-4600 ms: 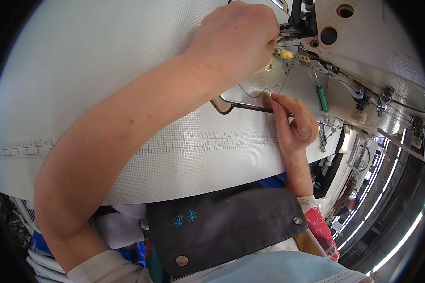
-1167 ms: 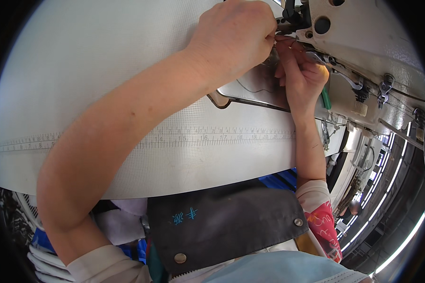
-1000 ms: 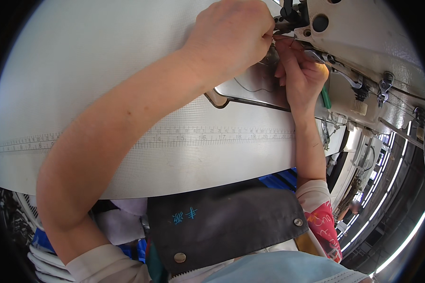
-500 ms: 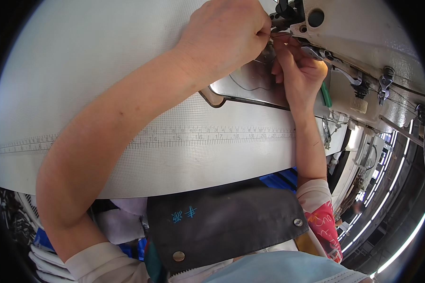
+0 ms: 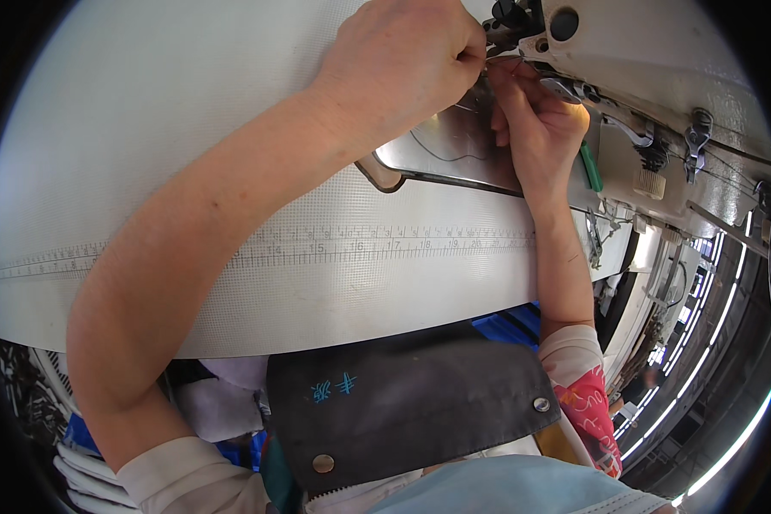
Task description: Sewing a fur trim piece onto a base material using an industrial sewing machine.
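A: Found the left hand [image 5: 407, 56] where?

B: At the top, right by the needle end of the pale sewing machine [image 5: 651, 81]. Showed its back to the camera, with fingers curled in tightly. Could not see the tips, so could not tell of anything gripped inside.

A: And the right hand [image 5: 544, 133]?

B: Just opposite, under the machine's head. Made out thumb and forefinger drawn close together, reaching toward the left fingertips, with the other fingers folded loosely. Noticed a fine dark strand near those tips; could not tell for sure about a pinch on it, nor about contact between the hands.

A: Saw any more thread [image 5: 454, 161]?

B: Yes, a dark length. Lay in a loose curve across the shiny metal plate [image 5: 463, 141], below the left wrist and to the left of the right one.

A: Spotted anything else around?

B: Saw a green handle [image 5: 591, 167] just beyond the right wrist, and small metal tools [image 5: 593, 233] farther down, near the right forearm. Noted a printed ruler scale [image 5: 360, 247] running along the white table [image 5: 360, 317], and below its edge a dark cloth panel [image 5: 411, 411] with round metal snaps.
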{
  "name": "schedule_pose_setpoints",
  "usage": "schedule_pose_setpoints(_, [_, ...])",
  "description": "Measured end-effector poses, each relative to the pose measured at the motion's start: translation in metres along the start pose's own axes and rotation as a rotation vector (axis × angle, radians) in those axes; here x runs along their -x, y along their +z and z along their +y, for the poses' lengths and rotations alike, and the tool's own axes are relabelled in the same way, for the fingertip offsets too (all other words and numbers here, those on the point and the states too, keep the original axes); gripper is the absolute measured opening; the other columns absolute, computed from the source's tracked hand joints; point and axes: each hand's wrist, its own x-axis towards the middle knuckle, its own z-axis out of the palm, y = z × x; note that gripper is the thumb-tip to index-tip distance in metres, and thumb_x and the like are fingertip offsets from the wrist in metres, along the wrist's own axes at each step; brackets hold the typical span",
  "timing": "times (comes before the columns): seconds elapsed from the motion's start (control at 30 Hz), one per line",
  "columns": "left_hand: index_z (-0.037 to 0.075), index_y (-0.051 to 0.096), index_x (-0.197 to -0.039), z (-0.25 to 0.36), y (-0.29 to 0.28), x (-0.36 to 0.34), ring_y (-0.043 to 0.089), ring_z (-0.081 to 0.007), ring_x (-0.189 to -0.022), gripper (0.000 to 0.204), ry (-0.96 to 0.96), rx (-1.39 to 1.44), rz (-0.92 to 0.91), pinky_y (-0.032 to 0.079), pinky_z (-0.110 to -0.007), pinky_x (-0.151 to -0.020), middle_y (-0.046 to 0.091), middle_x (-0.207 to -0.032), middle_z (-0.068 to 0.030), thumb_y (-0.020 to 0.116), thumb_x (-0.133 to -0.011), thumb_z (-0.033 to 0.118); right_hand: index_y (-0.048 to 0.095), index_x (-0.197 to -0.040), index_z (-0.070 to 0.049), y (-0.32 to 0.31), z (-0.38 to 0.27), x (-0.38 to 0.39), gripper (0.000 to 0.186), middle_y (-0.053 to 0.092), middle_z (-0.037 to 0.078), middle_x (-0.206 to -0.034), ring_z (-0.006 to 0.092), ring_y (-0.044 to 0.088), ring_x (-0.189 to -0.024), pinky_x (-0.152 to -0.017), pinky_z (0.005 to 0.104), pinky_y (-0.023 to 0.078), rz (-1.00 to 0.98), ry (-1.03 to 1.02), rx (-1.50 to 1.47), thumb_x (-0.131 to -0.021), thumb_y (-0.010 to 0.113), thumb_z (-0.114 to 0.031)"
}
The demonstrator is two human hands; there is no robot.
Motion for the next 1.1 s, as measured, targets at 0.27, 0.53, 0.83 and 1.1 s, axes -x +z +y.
schedule_pose_setpoints(0.27, [-0.003, 0.067, -0.077, 0.0, 0.0, 0.0, 0.056, -0.0196, -0.056, 0.015, -0.004, -0.048, -0.013, 0.047, -0.03, -0.059, 0.061, -0.065, -0.0125, 0.059, -0.08, 0.009, 0.064, -0.089, 0.003, 0.001, 0.002, 0.0, 0.009, 0.057, 0.001, -0.058, 0.0045, 0.045, -0.044, -0.04, 0.0183, 0.033, 0.017, -0.019, -0.057, -0.082, 0.06, -0.003])
schedule_pose_setpoints(0.53, [-0.003, 0.067, -0.078, 0.003, 0.0, 0.001, 0.056, -0.019, -0.056, 0.015, -0.024, -0.039, -0.017, 0.047, -0.029, -0.059, 0.061, -0.065, -0.012, 0.06, -0.08, 0.011, 0.064, -0.09, 0.003, 0.0, 0.0, 0.001, 0.01, 0.061, 0.002, -0.064, 0.0047, 0.048, -0.046, -0.04, 0.0185, 0.035, -0.011, -0.021, 0.005, -0.082, 0.059, -0.001])
schedule_pose_setpoints(0.83, [0.002, 0.068, -0.083, -0.014, 0.012, 0.004, 0.061, -0.0208, -0.06, 0.016, 0.138, 0.015, 0.236, 0.047, -0.029, -0.06, 0.065, -0.071, -0.0109, 0.063, -0.075, 0.015, 0.061, -0.083, -0.001, -0.008, 0.009, 0.015, 0.006, 0.062, 0.001, -0.066, 0.0036, 0.053, -0.056, -0.048, 0.0197, 0.043, 0.112, -0.026, 0.037, -0.081, 0.062, -0.007])
schedule_pose_setpoints(1.1, [0.003, 0.067, -0.094, -0.016, 0.005, 0.004, 0.062, -0.0161, -0.066, 0.021, 0.099, 0.101, 0.14, 0.048, -0.027, -0.063, 0.067, -0.077, -0.0079, 0.063, -0.078, 0.016, 0.054, -0.087, -0.001, -0.017, 0.013, 0.013, 0.012, 0.065, 0.008, -0.083, 0.0162, 0.061, -0.067, -0.067, 0.0257, 0.05, -0.14, -0.561, 0.12, -0.077, 0.062, -0.004])
